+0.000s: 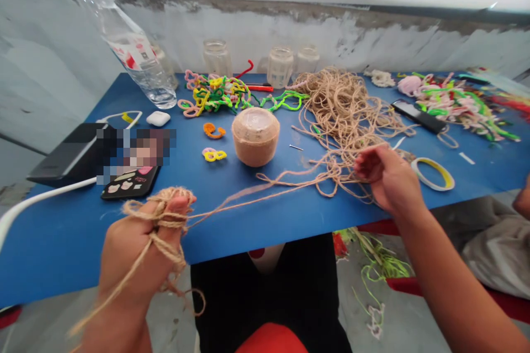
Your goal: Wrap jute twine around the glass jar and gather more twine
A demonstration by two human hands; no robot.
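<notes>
My left hand [132,248] is raised near the front edge of the blue table [265,220], with jute twine [159,215] wound in loops around its fingers. One strand runs from those loops across the tabletop into a tangled heap of jute twine [342,116]. My right hand [387,176] sits over the near side of the heap, its fingers curled around the twine. A round tan container [255,137] with a clear lid stands between my hands, further back.
Colourful pipe cleaner shapes [215,94] lie at the back, and more [459,105] at the right. Glass jars [217,58], a tilted plastic bottle [132,49], a phone [130,183], a tablet [70,154] and a tape roll [433,174] surround them. A co-worker's hand [522,198] shows at right.
</notes>
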